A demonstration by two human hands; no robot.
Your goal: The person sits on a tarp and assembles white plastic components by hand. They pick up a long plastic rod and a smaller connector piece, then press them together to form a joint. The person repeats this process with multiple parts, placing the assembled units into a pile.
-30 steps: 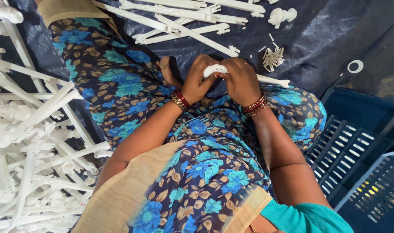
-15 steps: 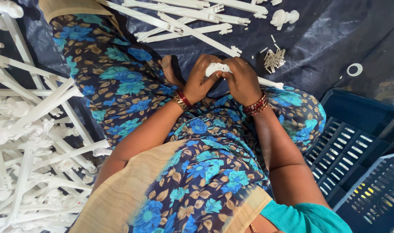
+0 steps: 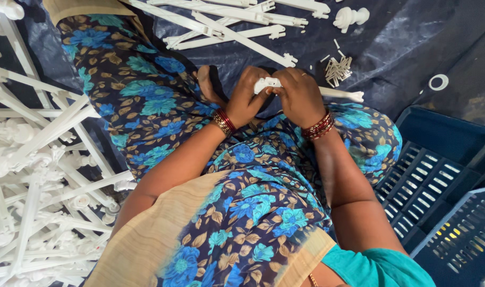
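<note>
Nearest the camera, two dark blue slatted crates (image 3: 439, 191) sit at the lower right, one partly over the other, close against the person's right arm. At the left edge a heap of white plastic rods (image 3: 35, 175), too tangled to count, crowds up to the flowered cloth over the knee, so little bare room is left on that side. In the middle, both hands meet over the lap. The left hand (image 3: 247, 95) is closed around the near end of one white plastic piece (image 3: 267, 83), fingers curled over it; the right hand (image 3: 301, 95) grips the same piece from the other side, with a white rod (image 3: 340, 94) running out past it to the right. Beyond the hands, on the dark blue sheet (image 3: 402, 48), lie a small pile of short white pins (image 3: 338, 68), one white ring (image 3: 438, 82) well apart to the right, and about five long white rods (image 3: 232, 26) crossing near the top edge
</note>
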